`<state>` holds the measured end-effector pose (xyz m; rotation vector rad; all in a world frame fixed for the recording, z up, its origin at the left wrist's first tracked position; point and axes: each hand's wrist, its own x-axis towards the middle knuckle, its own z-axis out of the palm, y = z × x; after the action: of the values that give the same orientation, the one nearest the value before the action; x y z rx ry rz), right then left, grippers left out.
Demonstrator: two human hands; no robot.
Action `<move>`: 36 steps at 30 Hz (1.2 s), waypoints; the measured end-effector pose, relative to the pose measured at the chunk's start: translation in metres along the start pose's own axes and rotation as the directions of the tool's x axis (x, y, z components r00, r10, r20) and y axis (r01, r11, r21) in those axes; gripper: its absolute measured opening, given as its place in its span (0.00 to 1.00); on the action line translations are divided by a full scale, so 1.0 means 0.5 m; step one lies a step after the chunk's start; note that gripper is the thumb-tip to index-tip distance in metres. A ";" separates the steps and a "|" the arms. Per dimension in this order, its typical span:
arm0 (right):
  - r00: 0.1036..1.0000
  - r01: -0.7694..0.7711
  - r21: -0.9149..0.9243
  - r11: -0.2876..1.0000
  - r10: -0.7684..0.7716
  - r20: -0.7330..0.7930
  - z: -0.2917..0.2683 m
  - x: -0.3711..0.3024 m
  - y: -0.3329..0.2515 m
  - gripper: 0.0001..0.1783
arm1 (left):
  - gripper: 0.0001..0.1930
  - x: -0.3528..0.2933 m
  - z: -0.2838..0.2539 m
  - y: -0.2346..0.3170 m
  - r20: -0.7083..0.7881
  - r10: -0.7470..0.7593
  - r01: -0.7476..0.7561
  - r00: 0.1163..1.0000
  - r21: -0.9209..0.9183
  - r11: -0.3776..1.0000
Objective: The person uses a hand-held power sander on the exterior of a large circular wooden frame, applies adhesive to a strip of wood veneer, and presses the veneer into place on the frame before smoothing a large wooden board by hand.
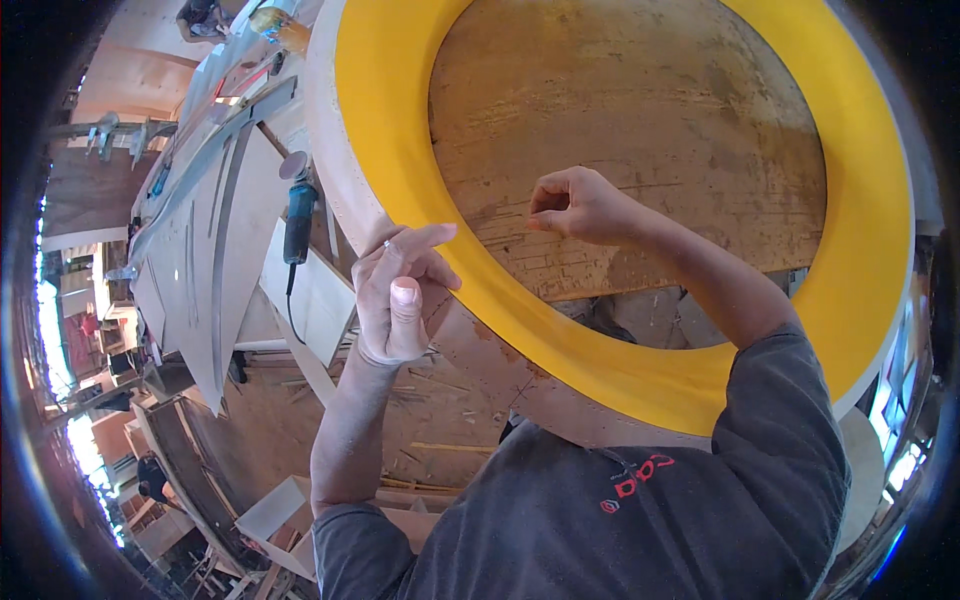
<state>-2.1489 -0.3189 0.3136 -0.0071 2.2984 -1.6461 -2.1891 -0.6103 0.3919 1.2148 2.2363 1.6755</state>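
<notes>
A large ring [385, 130] with a yellow padded-looking face and a pale outer rim stands in front of me, bordering a wide round opening. At its lower left edge is my left hand [400, 285], with a ring on one finger. Its thumb points up, the index finger stretches over the yellow face, and the fingers are apart. Over the opening my right hand [585, 207] is curled, thumb and fingertips drawn together in a pinch. Whatever lies between them, if anything, is too small to make out. Behind the opening shows a worn brown wooden board [630, 120].
A blue angle grinder [298, 215] with its cord lies on boards to the left. Flat panels [205, 260] cover a bench there. Pale box-like pieces [280, 520] and wood scraps are at the lower left. Another person [203, 20] is at the far upper left.
</notes>
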 end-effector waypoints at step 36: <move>0.916 0.263 -0.918 0.297 -0.376 0.141 -0.092 0.452 0.297 0.21 | 0.35 0.027 -0.009 0.003 0.007 0.229 -0.226 0.973 0.203 0.953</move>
<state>-2.3494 -0.2678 0.1332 -0.7044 3.1202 -0.1437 -2.1999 -0.6048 0.3998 1.5656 2.4066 1.5612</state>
